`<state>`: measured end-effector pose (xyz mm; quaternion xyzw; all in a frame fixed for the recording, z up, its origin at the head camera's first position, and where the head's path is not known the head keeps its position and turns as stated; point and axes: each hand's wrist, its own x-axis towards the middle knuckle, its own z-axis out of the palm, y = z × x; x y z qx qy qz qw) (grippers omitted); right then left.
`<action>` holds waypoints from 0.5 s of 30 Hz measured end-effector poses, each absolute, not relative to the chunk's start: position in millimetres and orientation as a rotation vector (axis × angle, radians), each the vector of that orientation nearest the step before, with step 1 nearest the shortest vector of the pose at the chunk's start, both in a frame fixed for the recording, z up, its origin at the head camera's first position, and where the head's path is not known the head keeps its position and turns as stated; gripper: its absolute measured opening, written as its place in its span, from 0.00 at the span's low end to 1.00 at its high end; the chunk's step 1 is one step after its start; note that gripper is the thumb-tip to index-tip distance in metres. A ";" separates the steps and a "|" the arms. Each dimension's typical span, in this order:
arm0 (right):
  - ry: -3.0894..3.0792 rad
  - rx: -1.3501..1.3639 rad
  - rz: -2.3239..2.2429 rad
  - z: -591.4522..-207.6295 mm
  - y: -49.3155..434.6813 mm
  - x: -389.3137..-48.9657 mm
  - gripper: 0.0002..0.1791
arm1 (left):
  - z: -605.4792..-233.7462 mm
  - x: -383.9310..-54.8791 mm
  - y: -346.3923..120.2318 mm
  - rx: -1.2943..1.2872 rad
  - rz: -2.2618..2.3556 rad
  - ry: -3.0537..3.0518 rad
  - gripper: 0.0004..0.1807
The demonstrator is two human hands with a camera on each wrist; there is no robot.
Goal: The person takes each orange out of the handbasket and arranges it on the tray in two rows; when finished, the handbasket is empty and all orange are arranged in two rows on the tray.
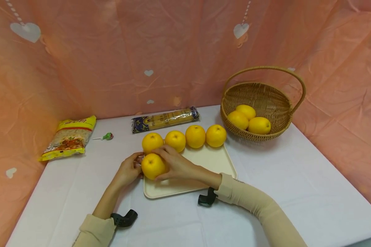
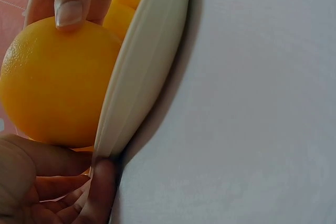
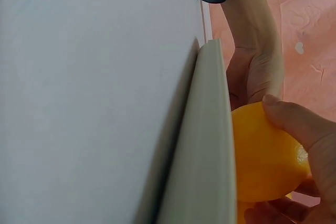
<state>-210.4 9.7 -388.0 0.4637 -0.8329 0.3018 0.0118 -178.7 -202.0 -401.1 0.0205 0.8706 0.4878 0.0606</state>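
Note:
My right hand (image 1: 180,164) grips an orange (image 1: 153,166) at the front left of a cream tray (image 1: 204,159). Its thumb (image 3: 294,119) lies against the fruit's side, with the fingers round the other side. My left hand (image 1: 128,171) is at the tray's left edge, and in the left wrist view its fingertips (image 2: 102,182) pinch the tray's rim, close beside the orange. Along the tray's back side stand several more oranges in a row, from the left one (image 1: 152,142) to the right one (image 1: 216,136).
A wicker basket (image 1: 266,99) with a tall handle stands at the back right, holding three yellow fruits (image 1: 259,126). Behind the tray lies a pack of noodles (image 1: 165,119). At the left are a lollipop (image 1: 108,136) and a yellow food bag (image 1: 69,137).

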 end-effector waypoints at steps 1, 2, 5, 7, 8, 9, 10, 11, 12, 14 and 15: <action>-2.600 1.446 0.951 -386.7 10.3 -209.9 0.46 | -400.8 -178.5 -201.9 0.066 1.475 2.636 0.30; -2.603 1.446 0.974 -385.0 11.4 -209.4 0.46 | -400.5 -178.3 -201.8 0.065 1.473 2.637 0.30; -2.584 1.451 1.091 -377.7 17.7 -209.3 0.46 | -400.3 -178.1 -201.3 0.059 1.472 2.629 0.30; -2.538 1.447 1.192 -370.8 24.5 -210.9 0.45 | -399.8 -177.8 -200.7 0.057 1.471 2.626 0.30; -2.506 1.443 1.253 -367.5 28.5 -212.5 0.43 | -399.7 -177.9 -200.5 0.053 1.469 2.625 0.31; -2.469 1.441 1.303 -364.0 32.9 -214.6 0.41 | -399.6 -177.8 -200.4 0.050 1.470 2.625 0.31; -2.433 1.433 1.344 -360.4 37.7 -217.1 0.37 | -399.6 -177.9 -200.5 0.048 1.469 2.624 0.31; -2.396 1.422 1.394 -357.1 42.9 -219.8 0.33 | -399.4 -177.9 -200.5 0.048 1.468 2.623 0.31; -2.362 1.410 1.434 -353.8 48.1 -222.6 0.30 | -399.2 -178.0 -200.6 0.045 1.468 2.622 0.31; -2.311 1.367 1.519 -348.8 59.4 -228.8 0.24 | -399.3 -178.3 -201.0 0.032 1.471 2.618 0.31; -2.296 1.341 1.540 -346.6 65.3 -231.7 0.22 | -399.2 -178.6 -201.2 0.028 1.469 2.618 0.31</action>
